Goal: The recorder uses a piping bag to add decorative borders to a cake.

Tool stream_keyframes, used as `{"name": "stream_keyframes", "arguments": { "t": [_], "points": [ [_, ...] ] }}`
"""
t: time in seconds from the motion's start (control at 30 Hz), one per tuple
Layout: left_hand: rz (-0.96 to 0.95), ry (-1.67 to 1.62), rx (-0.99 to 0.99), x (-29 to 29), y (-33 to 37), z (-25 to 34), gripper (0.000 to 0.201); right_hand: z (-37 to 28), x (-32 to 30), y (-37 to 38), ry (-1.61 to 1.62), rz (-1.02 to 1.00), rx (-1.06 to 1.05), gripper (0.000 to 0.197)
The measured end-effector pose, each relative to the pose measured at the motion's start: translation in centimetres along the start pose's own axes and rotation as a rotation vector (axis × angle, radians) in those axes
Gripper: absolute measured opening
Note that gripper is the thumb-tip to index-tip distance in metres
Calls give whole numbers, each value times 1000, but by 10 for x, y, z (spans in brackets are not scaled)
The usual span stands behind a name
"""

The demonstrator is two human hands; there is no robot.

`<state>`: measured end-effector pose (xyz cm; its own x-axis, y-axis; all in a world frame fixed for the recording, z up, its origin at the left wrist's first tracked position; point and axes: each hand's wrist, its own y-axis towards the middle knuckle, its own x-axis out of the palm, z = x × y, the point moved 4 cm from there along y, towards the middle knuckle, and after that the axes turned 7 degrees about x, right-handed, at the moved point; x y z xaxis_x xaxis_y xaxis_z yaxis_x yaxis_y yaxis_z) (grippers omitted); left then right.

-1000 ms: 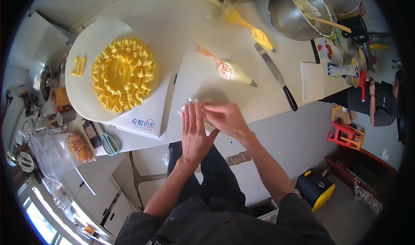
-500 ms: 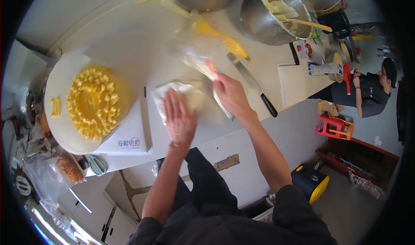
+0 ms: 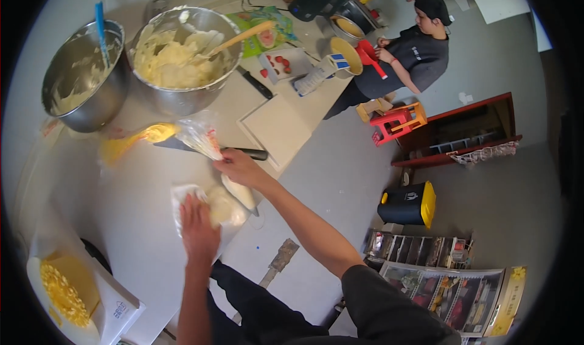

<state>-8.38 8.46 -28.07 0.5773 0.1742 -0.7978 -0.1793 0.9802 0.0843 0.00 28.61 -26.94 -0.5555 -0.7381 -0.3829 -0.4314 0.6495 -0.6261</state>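
A clear piping bag (image 3: 239, 191) filled with pale cream hangs from my right hand (image 3: 239, 167). My fingers are closed round its gathered neck, its loose top (image 3: 198, 137) fans out beyond the hand, and its tip points down over the table's front edge. Flat on a white folded cloth (image 3: 180, 194) lies my left hand (image 3: 199, 226), fingers stretched out. Past my right hand is a knife (image 3: 255, 154) with a black handle, its blade partly hidden by the bag. A second piping bag (image 3: 141, 138) with yellow cream rests farther back.
Two steel bowls, one with pale cream (image 3: 182, 95) and one with a blue spatula (image 3: 91, 111), stand at the back. A yellow petal-topped cake (image 3: 64, 290) sits at lower left. Beyond a white board (image 3: 283, 132) and a carton (image 3: 313, 80), a co-worker (image 3: 401, 53) holds a red scoop.
The view has swung right, so the cake has moved to the lower left corner and the bowls show fully. My right hand still grips the bag; my left stays on the cloth.
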Motion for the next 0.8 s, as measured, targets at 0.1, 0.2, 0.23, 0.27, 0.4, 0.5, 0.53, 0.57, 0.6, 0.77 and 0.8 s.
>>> {"name": "stream_keyframes", "arguments": {
  "t": [0.1,0.2,0.23,0.27,0.4,0.5,0.53,0.57,0.6,0.77,0.8],
  "points": [
    [206,64,-52,1,64,-20,61,-1,-28,-10,-84,55,-40,33],
    [283,115,-79,-7,110,-64,64,-24,-34,-68,44,85,-86,33],
    [261,101,-120,-11,119,-74,67,-23,-33,-90,88,94,-90,33],
    [238,73,-153,-11,128,-74,70,-12,-40,-112,158,145,-112,32],
    [293,155,-232,-38,58,-71,85,31,-3,-163,496,166,-69,32],
    [351,120,-111,-35,-24,-19,74,40,2,-210,630,169,-155,36],
    [416,-76,-111,-42,-52,-1,65,38,5,-220,684,176,-88,30],
    [409,-226,-150,-56,-75,17,59,25,12,-231,830,148,-40,27],
    [459,-393,-208,-61,-105,17,53,14,22,-234,970,125,17,25],
    [582,-1351,-1027,-108,-281,-40,39,-64,106,-236,1120,-343,-114,21],
    [745,-1359,-1019,-120,-304,-53,37,-87,118,-239,1174,-475,-239,21]
  ]
}}
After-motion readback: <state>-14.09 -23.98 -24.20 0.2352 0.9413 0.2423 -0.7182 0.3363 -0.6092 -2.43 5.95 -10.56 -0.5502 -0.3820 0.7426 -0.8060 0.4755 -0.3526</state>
